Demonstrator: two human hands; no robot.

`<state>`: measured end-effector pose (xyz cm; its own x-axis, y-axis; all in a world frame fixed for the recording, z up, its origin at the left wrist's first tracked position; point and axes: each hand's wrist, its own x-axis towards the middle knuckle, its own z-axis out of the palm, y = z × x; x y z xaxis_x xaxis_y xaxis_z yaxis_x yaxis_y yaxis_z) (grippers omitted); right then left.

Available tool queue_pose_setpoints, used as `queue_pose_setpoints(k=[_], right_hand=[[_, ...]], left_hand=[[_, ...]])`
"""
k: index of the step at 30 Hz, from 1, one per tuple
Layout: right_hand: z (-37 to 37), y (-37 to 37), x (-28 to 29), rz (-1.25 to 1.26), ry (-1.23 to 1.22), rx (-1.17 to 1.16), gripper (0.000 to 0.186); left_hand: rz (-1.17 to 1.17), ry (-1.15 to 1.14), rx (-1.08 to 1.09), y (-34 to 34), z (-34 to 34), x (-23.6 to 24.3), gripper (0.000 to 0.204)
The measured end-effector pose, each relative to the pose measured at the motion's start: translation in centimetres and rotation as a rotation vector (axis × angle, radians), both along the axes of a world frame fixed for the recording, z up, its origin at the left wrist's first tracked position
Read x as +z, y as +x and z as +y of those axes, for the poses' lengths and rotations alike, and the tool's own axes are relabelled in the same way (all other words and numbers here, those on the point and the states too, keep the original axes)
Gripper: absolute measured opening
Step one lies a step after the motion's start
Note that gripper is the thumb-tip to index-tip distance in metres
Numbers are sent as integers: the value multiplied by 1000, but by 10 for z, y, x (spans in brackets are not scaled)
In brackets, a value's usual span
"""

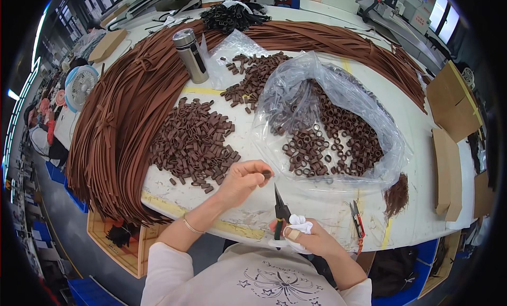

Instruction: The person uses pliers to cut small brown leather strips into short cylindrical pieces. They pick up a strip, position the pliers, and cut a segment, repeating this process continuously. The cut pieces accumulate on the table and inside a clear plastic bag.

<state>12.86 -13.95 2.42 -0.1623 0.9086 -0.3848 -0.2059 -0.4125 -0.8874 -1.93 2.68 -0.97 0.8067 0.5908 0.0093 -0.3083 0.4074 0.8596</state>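
Between the thumb and fingertips of my left hand [240,180] is a small dark brown strap loop [266,174]. My right hand [318,239] is closed around long-nose pliers [282,208] with dark handles, and a white cloth [301,224] is wrapped about its fingers. The pliers' tips point up and away, just below the loop and apart from it. Beyond my left hand lies a heap of flattened brown loops [193,139]. Many rounded loops [309,152] sit in an open clear plastic bag [268,142] beyond my right hand. Another loop pile [257,73] lies farther back.
Long brown straps [113,132] curve around the table's left and far sides. A steel flask [192,58] stands among them. Red-handled snips [358,220] and a brown thread tuft [396,196] lie at right. Cardboard boxes [448,168] border the right edge; black straps [232,18] are heaped at back.
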Motion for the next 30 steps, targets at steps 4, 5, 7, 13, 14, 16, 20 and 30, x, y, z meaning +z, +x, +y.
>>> queue_pose_setpoints(k=[4, 5, 7, 13, 14, 16, 20, 30], right_hand=[[-1, 1, -8, 103, -135, 70, 25], [-1, 1, -8, 118, -143, 72, 26], [-1, 1, -7, 140, -137, 72, 26], [4, 11, 0, 11, -36, 112, 25], [7, 13, 1, -8, -37, 135, 24], [9, 13, -2, -68, -16, 152, 22], [11, 5, -15, -208, 84, 109, 18], [11, -6, -40, -343, 331, -19, 14]], left_hand=[[-153, -327, 91, 10, -33, 1, 19], [-191, -357, 73, 10, -36, -1, 17], [-210, -377, 52, 8, -42, -5, 16], [-87, -161, 20, 7, -60, -3, 14], [-79, -151, 22, 6, -59, -4, 13], [-67, -129, 24, 7, -58, -9, 11], [-65, -116, 49, 9, -53, -17, 9], [-48, -122, 102, 11, -55, -21, 16]])
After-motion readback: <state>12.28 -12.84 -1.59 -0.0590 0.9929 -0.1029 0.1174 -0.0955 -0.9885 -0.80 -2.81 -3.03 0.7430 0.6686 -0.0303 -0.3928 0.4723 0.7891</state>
